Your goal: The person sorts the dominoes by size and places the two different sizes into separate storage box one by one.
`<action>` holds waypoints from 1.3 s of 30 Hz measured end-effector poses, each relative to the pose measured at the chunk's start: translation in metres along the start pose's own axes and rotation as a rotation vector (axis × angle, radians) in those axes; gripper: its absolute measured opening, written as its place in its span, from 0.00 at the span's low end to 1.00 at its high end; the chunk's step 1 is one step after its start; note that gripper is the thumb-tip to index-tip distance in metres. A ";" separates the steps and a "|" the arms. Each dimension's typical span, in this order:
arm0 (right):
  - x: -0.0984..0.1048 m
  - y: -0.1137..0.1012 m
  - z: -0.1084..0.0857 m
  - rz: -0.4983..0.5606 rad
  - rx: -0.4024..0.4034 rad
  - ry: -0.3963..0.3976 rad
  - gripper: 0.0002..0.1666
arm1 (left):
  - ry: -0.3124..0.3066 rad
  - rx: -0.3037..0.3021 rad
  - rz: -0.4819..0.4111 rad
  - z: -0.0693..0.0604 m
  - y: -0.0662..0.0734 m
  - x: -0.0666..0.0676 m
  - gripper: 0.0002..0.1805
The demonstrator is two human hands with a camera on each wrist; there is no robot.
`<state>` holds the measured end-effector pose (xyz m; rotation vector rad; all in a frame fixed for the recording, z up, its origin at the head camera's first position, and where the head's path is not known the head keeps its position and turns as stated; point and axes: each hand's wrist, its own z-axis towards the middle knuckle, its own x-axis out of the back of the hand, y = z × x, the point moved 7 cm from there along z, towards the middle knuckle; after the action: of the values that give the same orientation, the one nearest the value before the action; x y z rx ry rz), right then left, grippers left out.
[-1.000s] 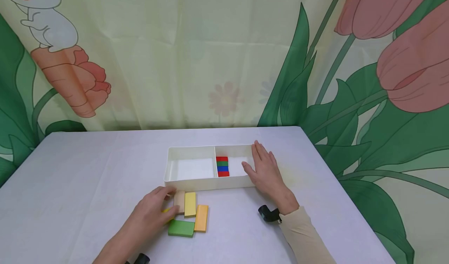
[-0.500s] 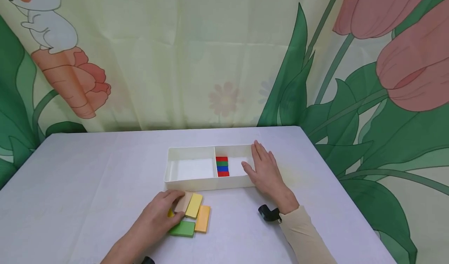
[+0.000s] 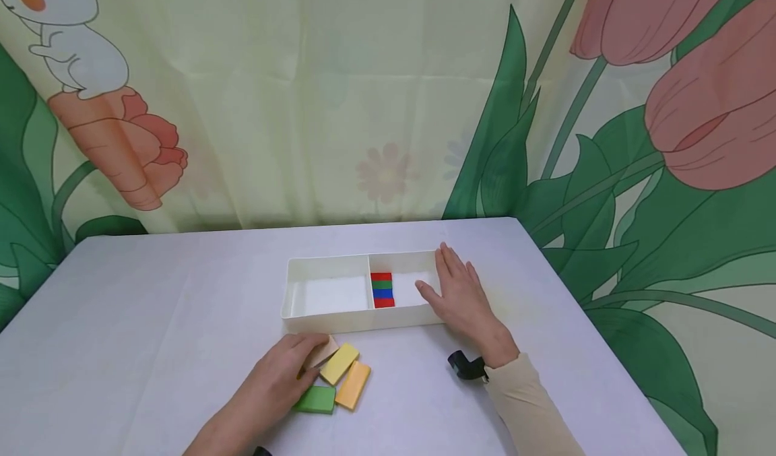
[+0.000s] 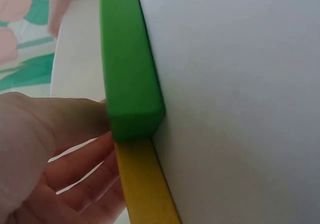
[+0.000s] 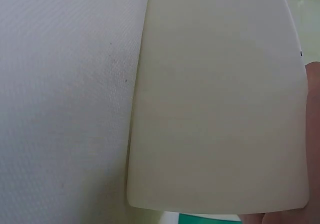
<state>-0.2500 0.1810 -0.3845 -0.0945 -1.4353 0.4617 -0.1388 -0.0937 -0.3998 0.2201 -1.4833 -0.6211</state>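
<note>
A: How is the left grip set?
B: The left hand (image 3: 281, 372) is nearly closed, thumb and bent fingers pinching the pale block (image 3: 322, 352) near its two ends; in the left wrist view the green block (image 3: 316, 399) hides the thumb's tip.
A: Which blocks lie about it?
B: The light yellow block (image 3: 339, 364) lies just beside the pale one, tilted, with the orange block (image 3: 353, 385) next to it. The deep yellow block (image 4: 145, 184) meets the end of the green one. All rest on the worktop (image 3: 151, 321), in front of the tray (image 3: 364, 321).
A: And the right hand (image 3: 457, 301)?
B: Spread wide, with fingers nearly straight and thumb apart — it rests on the tray's right end.
A: The tray's contents?
B: Beside the partition (image 3: 370, 281), in the right compartment — four pieces (image 3: 382, 289) in a row: red, green, blue, red.
</note>
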 end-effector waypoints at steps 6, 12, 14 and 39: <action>-0.003 0.001 0.002 0.013 -0.006 0.004 0.52 | -0.049 0.066 -0.028 0.004 -0.009 0.001 0.22; -0.003 0.002 0.001 0.020 -0.011 0.010 0.51 | -0.039 0.049 -0.052 0.005 -0.013 0.004 0.22; -0.003 0.002 0.001 0.020 -0.012 0.010 0.51 | -0.037 0.050 -0.073 0.006 -0.015 0.006 0.21; -0.004 0.001 0.002 0.027 -0.016 0.016 0.51 | 0.006 -0.086 -0.173 0.015 0.005 0.051 0.22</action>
<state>-0.2522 0.1804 -0.3888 -0.1301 -1.4237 0.4704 -0.1536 -0.1125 -0.3526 0.2851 -1.4381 -0.8212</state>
